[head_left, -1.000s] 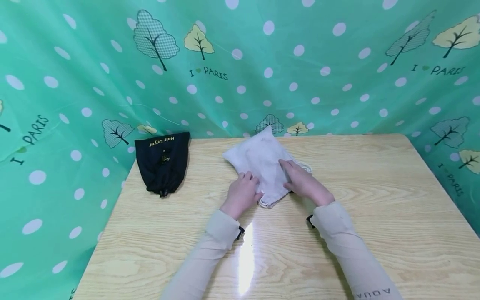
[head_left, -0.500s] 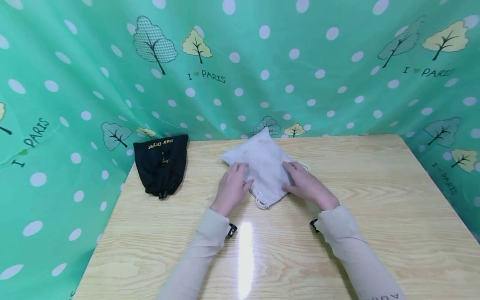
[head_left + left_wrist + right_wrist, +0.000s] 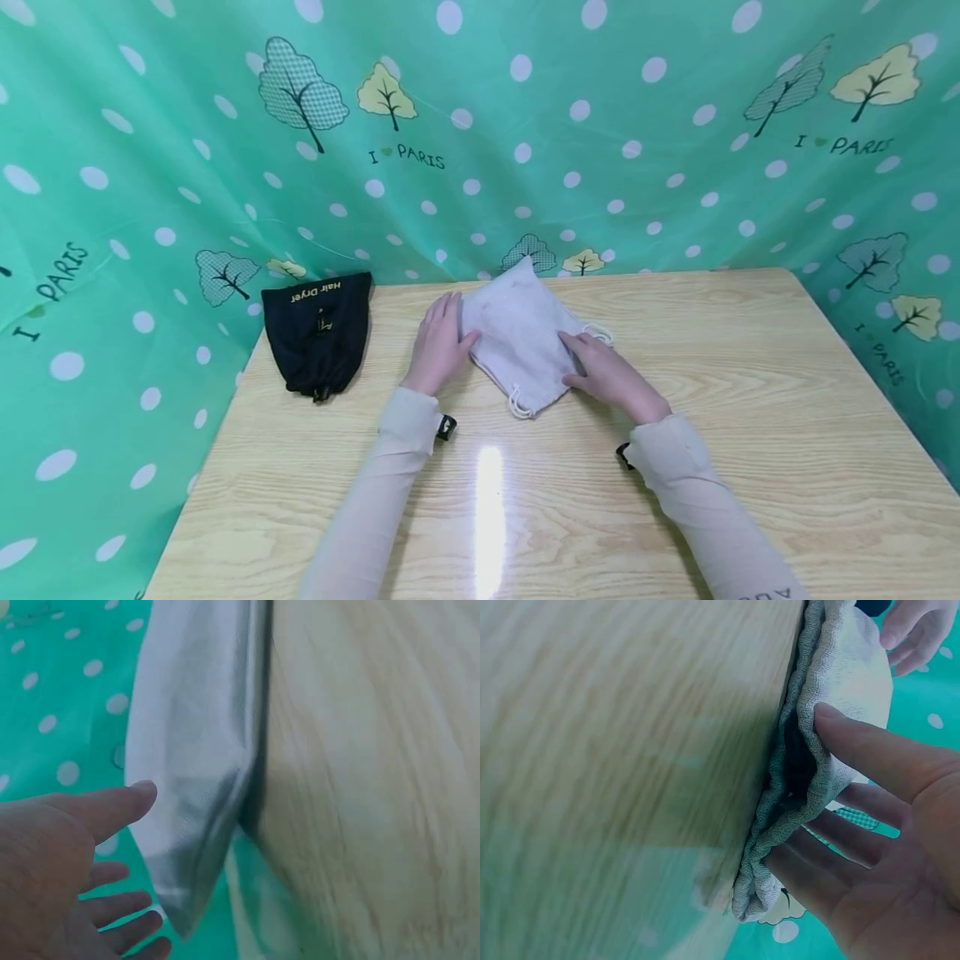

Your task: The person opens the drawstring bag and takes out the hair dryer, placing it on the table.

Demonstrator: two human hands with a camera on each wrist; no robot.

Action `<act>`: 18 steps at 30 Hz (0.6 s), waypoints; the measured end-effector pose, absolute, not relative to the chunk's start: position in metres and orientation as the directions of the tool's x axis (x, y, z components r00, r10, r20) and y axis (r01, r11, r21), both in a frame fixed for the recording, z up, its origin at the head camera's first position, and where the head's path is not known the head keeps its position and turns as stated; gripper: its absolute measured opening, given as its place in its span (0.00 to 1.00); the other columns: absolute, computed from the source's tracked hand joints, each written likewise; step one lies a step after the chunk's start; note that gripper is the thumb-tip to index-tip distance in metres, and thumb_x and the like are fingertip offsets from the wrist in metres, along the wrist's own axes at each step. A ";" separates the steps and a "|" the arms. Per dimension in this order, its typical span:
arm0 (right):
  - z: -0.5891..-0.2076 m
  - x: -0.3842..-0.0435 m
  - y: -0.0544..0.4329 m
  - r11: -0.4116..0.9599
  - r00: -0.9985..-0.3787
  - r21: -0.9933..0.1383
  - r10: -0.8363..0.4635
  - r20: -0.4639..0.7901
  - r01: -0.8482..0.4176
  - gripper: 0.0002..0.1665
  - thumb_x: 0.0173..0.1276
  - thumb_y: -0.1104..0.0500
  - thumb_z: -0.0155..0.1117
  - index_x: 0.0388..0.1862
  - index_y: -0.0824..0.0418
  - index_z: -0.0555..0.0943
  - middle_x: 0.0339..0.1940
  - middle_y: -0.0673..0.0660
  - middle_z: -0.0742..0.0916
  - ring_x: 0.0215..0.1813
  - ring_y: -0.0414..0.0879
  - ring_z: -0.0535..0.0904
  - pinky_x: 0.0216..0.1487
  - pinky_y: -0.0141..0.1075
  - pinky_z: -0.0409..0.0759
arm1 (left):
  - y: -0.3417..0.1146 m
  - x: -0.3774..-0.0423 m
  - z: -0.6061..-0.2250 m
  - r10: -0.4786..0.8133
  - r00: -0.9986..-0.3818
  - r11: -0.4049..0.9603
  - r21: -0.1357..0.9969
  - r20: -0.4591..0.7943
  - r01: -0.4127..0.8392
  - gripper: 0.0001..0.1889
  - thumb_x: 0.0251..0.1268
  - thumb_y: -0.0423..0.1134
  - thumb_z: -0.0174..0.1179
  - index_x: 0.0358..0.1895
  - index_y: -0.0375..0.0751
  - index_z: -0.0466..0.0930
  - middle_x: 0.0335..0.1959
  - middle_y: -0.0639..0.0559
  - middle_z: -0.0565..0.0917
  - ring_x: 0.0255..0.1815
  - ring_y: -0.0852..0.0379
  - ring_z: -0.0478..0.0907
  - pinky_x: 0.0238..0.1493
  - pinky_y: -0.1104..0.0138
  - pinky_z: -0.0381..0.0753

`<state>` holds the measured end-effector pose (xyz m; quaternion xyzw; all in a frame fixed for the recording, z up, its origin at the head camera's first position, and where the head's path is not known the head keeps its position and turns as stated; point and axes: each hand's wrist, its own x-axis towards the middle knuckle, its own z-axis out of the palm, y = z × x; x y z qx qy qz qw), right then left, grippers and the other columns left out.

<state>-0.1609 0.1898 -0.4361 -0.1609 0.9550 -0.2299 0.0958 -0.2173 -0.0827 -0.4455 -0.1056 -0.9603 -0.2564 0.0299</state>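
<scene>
A whitish cloth drawstring bag [image 3: 525, 329] lies flat on the wooden table, turned like a diamond, with white cord loops at its near and right corners. My left hand [image 3: 437, 343] is at the bag's left corner, fingers straight, its thumb over the cloth edge. In the left wrist view that corner [image 3: 187, 825] stands beside the spread fingers. My right hand [image 3: 611, 375] is at the lower right edge, with fingers extended. The right wrist view shows the thumb at the rim of the gathered mouth [image 3: 821, 761], which gapes slightly with a dark inside.
To the left, near the table's back edge, lies a black drawstring pouch [image 3: 318, 337] lettered "Hair Dryer". A green dotted curtain [image 3: 480, 125] hangs behind and beside the table [image 3: 750, 400]. Light glares off the tabletop in front of the bag.
My left hand has moved from the bag's near left edge up and leftward to its left corner, its fingers straightening. The right hand has stayed at the right edge. The bag has barely moved.
</scene>
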 end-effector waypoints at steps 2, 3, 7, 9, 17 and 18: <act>-0.437 -0.162 0.189 0.845 -0.931 -0.466 -0.349 -0.109 -0.262 0.44 0.67 0.58 0.69 0.76 0.68 0.60 0.70 0.74 0.71 0.71 0.68 0.67 0.71 0.58 0.65 | -0.085 -0.221 -0.448 0.179 -0.980 0.839 0.507 0.084 0.197 0.42 0.69 0.48 0.62 0.78 0.36 0.52 0.78 0.37 0.57 0.79 0.40 0.53 0.79 0.51 0.50; -0.437 -0.162 0.189 0.846 -0.931 -0.464 -0.348 -0.109 -0.261 0.44 0.67 0.59 0.69 0.76 0.68 0.60 0.70 0.74 0.71 0.71 0.68 0.67 0.71 0.57 0.66 | -0.085 -0.223 -0.449 0.175 -0.982 0.834 0.518 0.072 0.187 0.42 0.68 0.48 0.62 0.78 0.37 0.52 0.78 0.37 0.57 0.79 0.41 0.53 0.79 0.51 0.50; -0.438 -0.163 0.187 0.850 -0.932 -0.452 -0.349 -0.101 -0.270 0.44 0.66 0.59 0.70 0.76 0.69 0.60 0.67 0.73 0.74 0.68 0.66 0.71 0.69 0.56 0.69 | -0.087 -0.227 -0.456 0.172 -0.983 0.827 0.534 0.059 0.177 0.43 0.65 0.48 0.66 0.77 0.37 0.55 0.75 0.37 0.63 0.76 0.41 0.58 0.78 0.52 0.54; -0.438 -0.163 0.187 0.854 -0.933 -0.444 -0.347 -0.098 -0.272 0.44 0.66 0.59 0.70 0.76 0.69 0.61 0.66 0.72 0.75 0.67 0.66 0.72 0.68 0.56 0.70 | -0.087 -0.228 -0.457 0.171 -0.983 0.826 0.536 0.060 0.176 0.43 0.64 0.48 0.67 0.76 0.37 0.57 0.73 0.38 0.65 0.75 0.42 0.60 0.77 0.53 0.56; -0.436 -0.165 0.186 0.865 -0.936 -0.430 -0.335 -0.111 -0.259 0.42 0.68 0.61 0.68 0.76 0.69 0.61 0.66 0.72 0.75 0.67 0.66 0.72 0.68 0.56 0.71 | -0.085 -0.227 -0.460 0.142 -0.988 0.831 0.534 0.065 0.154 0.43 0.61 0.48 0.70 0.75 0.37 0.59 0.72 0.39 0.67 0.73 0.43 0.63 0.75 0.53 0.61; -0.437 -0.166 0.186 0.866 -0.935 -0.427 -0.336 -0.113 -0.259 0.42 0.68 0.61 0.68 0.76 0.69 0.61 0.65 0.72 0.75 0.66 0.66 0.72 0.67 0.56 0.71 | -0.085 -0.227 -0.460 0.138 -0.988 0.834 0.532 0.064 0.151 0.43 0.61 0.48 0.70 0.75 0.37 0.59 0.71 0.40 0.67 0.72 0.43 0.64 0.74 0.53 0.62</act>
